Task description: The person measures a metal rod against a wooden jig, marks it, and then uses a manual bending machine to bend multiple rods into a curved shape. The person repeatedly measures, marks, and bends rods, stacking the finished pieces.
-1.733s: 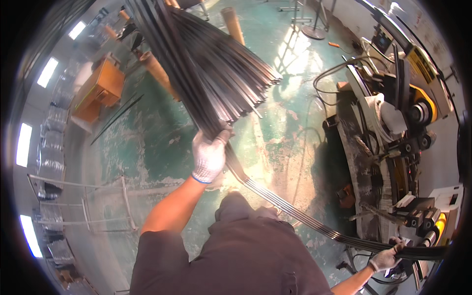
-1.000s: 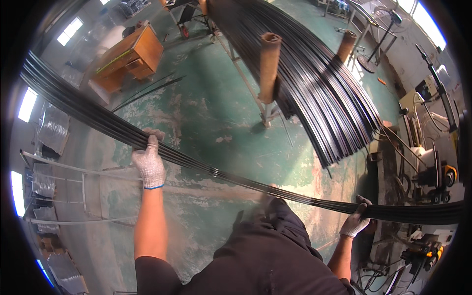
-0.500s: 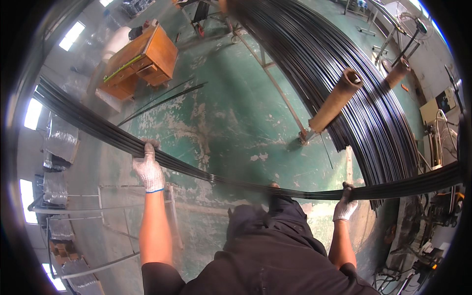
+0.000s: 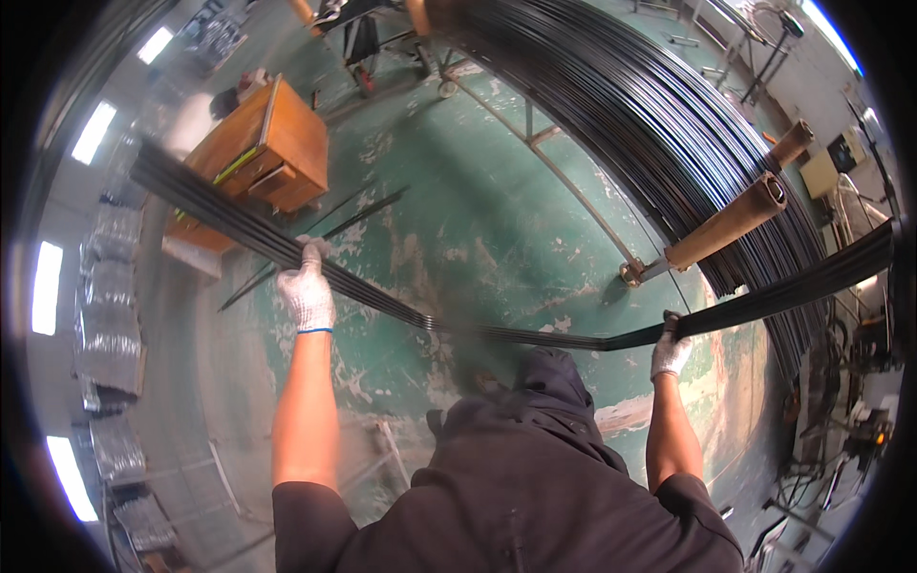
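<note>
A long bundle of thin black strips (image 4: 382,304) stretches across in front of my body, sagging between my hands. My left hand (image 4: 308,289), in a white knit glove with a blue cuff edge, is closed round it on the left, thumb on top. On the right, my right hand (image 4: 671,349), also gloved and with dark-stained fingertips, grips the bundle from below. Beyond both hands the ends rise outward, the left one passing in front of a wooden desk (image 4: 298,143). The right end crosses over a large stack of similar black strips (image 4: 630,105).
The stack rests on a metal rack (image 4: 583,205) with brown-sleeved posts (image 4: 726,224) jutting out on the right. Loose black strips (image 4: 363,212) lie on the worn green floor (image 4: 449,210). Plastic-wrapped bundles (image 4: 110,325) line the left wall. Machinery (image 4: 864,430) stands at the right.
Both hands and the held bundle sit higher in the picture, the left end raised more. The rack post shows farther right and the desk farther left. Both grips stay closed.
</note>
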### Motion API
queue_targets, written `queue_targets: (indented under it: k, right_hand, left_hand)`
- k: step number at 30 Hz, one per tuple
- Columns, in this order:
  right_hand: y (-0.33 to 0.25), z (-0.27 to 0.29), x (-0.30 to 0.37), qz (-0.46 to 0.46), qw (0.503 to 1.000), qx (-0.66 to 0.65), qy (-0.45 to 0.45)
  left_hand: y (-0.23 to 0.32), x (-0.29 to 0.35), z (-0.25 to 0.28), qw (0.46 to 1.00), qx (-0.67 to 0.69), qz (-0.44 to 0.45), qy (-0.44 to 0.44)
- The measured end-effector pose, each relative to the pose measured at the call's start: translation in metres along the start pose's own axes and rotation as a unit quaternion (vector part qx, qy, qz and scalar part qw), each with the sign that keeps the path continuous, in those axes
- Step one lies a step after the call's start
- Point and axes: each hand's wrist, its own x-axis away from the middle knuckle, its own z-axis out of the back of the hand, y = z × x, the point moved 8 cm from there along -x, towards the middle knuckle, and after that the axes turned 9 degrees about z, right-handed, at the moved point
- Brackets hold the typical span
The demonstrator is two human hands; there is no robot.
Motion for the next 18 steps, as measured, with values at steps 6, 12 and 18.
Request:
queue_targets:
  k: [6,12,18]
  right_hand:
    - [-0.002,-0.119,0.031,-0.007,0.999,0.031,0.003]
    - [0.015,-0.240,0.047,-0.073,0.989,-0.102,0.085]
    - [-0.032,-0.308,0.064,-0.025,0.986,0.164,0.015]
  left_hand:
    - [-0.033,-0.118,0.017,0.999,0.005,0.038,-0.010]
    - [-0.084,-0.207,0.031,0.998,-0.048,0.045,-0.003]
    - [-0.116,-0.285,0.052,0.994,-0.040,0.095,-0.023]
